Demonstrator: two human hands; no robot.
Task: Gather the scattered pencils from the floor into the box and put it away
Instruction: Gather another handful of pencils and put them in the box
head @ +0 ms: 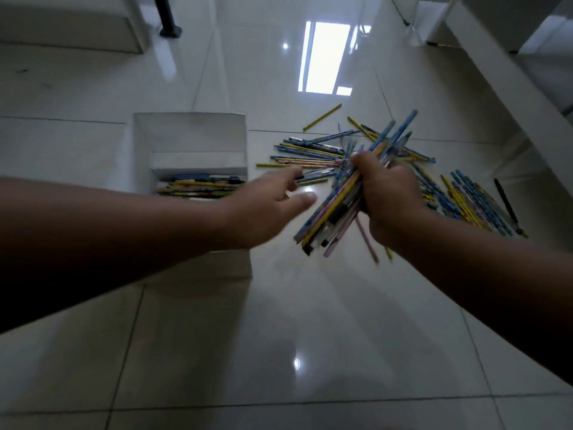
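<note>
**State.** A bundle point(335, 212) of pencils is gripped in the right hand point(390, 197), with fingers and thumb curled tight round its middle. It is held tilted above the floor point(310, 305), and its ends are fanned unevenly. The left hand point(266, 203) is open, with fingers straight and spread and nothing held, and lies between the box point(189, 131) and the bundle. The hand is blurred, so contact with a loose pencil cannot be confirmed.

**Layout.** The box stands open on the floor just left of the pile point(310, 152). A layer point(198, 185) of pencils is laid lengthwise in its bottom. A second group point(471, 200) lies to the right, and one yellow pencil point(322, 117) lies apart on the far side.

**Procedure.** The step in hand is judged to be the transfer of the bundle to the box, with much of the floor not yet cleared.

1. The bundle is best squared first. The open left hand is cupped under the lower ends, so that slack pencils are not dropped — a pink pencil point(367, 240) hangs low.
2. The bundle is turned parallel to the layer.
3. It is lowered in and released close to the bottom — not thrown, since crossed pencils waste room.
</note>
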